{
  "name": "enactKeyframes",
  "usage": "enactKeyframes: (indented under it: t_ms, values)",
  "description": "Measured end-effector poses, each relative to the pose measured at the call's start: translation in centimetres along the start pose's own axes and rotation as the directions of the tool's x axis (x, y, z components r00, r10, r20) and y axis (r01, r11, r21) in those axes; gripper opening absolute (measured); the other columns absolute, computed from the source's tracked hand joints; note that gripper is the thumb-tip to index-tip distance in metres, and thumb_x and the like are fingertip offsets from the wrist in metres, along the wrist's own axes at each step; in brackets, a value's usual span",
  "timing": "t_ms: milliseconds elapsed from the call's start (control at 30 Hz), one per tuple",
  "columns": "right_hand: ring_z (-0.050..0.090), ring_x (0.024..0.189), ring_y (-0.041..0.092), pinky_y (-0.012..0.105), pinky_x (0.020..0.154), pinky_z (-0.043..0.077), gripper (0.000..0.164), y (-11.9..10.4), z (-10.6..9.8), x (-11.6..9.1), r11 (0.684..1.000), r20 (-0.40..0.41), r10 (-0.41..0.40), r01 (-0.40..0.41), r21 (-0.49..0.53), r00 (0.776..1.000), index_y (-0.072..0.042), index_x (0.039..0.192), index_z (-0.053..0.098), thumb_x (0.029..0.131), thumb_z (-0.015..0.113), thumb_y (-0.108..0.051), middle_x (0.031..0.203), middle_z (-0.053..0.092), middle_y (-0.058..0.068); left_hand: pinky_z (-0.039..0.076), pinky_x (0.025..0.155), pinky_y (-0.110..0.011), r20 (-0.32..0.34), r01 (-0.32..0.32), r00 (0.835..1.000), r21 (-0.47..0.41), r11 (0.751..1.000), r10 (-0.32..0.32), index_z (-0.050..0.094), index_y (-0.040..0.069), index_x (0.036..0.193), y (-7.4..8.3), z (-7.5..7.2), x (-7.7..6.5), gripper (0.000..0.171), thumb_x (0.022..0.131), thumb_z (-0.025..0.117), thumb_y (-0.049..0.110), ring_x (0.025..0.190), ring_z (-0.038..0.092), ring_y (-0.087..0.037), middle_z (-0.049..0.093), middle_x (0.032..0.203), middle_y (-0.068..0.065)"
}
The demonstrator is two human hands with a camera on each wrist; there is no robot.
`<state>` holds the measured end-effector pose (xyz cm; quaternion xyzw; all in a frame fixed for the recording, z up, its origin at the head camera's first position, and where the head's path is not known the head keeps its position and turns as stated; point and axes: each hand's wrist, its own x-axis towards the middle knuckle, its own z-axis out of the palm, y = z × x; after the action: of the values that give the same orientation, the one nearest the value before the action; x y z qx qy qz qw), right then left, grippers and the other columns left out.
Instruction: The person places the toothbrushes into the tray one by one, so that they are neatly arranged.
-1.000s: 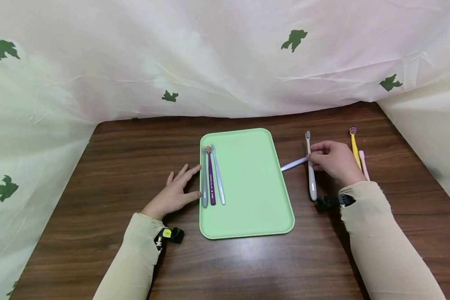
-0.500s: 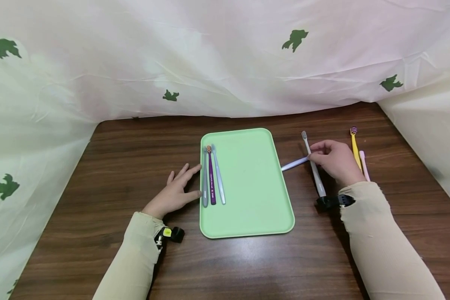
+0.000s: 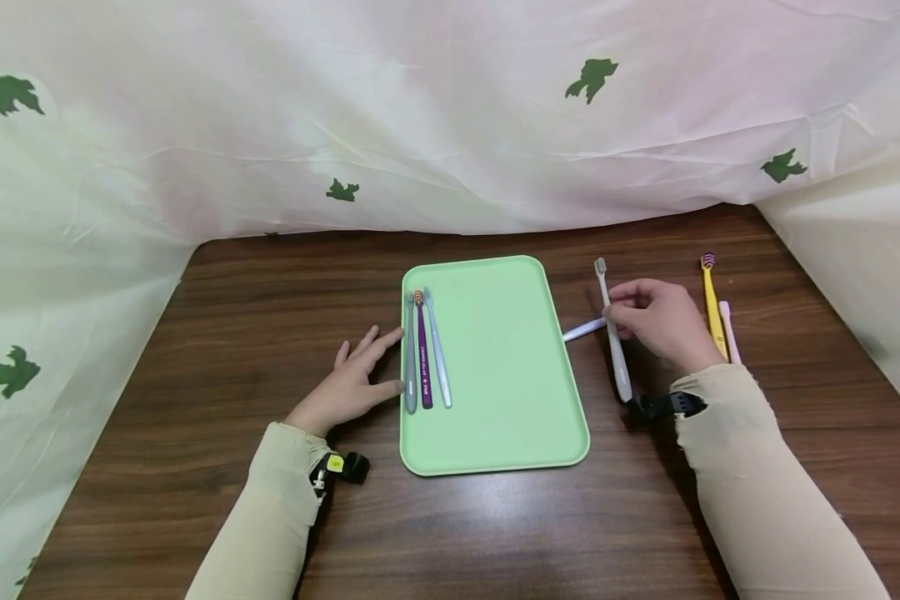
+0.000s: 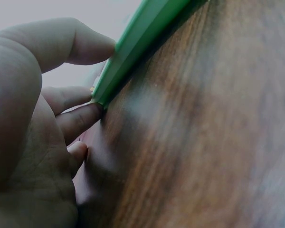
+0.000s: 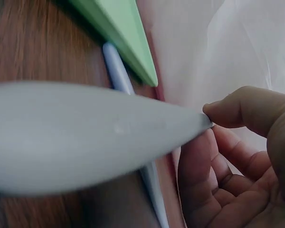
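Observation:
My right hand [image 3: 656,321] pinches a grey toothbrush [image 3: 617,357] between thumb and fingertips, just right of the tray; its handle looms large across the right wrist view. Beneath it on the table lies a light blue toothbrush [image 3: 583,330], partly covered by the hand and reaching toward the tray's right edge. My left hand [image 3: 351,387] has its fingers spread, thumb and fingertips touching the left rim of the light green tray [image 3: 506,454]. Along that side inside the tray lie a grey-blue toothbrush [image 3: 410,367], a purple toothbrush [image 3: 423,367] and a pale blue toothbrush [image 3: 439,360].
A yellow toothbrush [image 3: 712,304] and a pink toothbrush [image 3: 728,329] lie on the dark wooden table [image 3: 255,333] to the right, partly behind the right hand and sleeve. White cloth [image 3: 450,117] with green shapes encloses the back and sides.
The right hand has shifted slightly left toward the tray, carrying the grey toothbrush, whose tilt has changed. The left hand stays at the tray's rim.

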<state>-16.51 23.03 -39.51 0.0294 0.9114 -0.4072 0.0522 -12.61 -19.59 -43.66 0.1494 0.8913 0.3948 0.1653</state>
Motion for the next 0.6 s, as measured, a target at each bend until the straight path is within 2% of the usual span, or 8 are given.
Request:
enactKeyframes:
  t_ms: [367, 600]
  values:
    - [0.069, 0.075, 0.018, 0.03, 0.069, 0.059, 0.032, -2.0, 1.2, -0.4, 0.996, 0.064, -0.043, 0.038, 0.083, 0.997, 0.0, 0.119, 0.066, 0.096, 0.067, -0.023, 0.102, 0.07, 0.017, -0.013, 0.12, -0.051, 0.003, 0.01, 1.0, 0.003, 1.0, -0.01, 0.03, 0.02, 0.16, 0.1, -0.3, -0.1, 0.076, 0.095, 0.068, 0.027, 0.155, 0.0, -0.023, 0.026, 0.164, -0.006]
    - [0.069, 0.076, 0.016, 0.032, 0.069, 0.061, 0.029, -3.3, 2.9, -0.2, 0.977, 0.106, -0.076, 0.052, 0.209, 0.991, 0.003, 0.118, 0.067, 0.095, 0.068, -0.015, 0.103, 0.069, 0.018, -0.012, 0.12, -0.052, 0.007, 0.02, 1.0, 0.015, 1.0, -0.02, 0.031, 0.023, 0.159, 0.1, -0.2, 0.1, 0.08, 0.092, 0.073, 0.035, 0.155, 0.001, -0.024, 0.028, 0.164, -0.005]
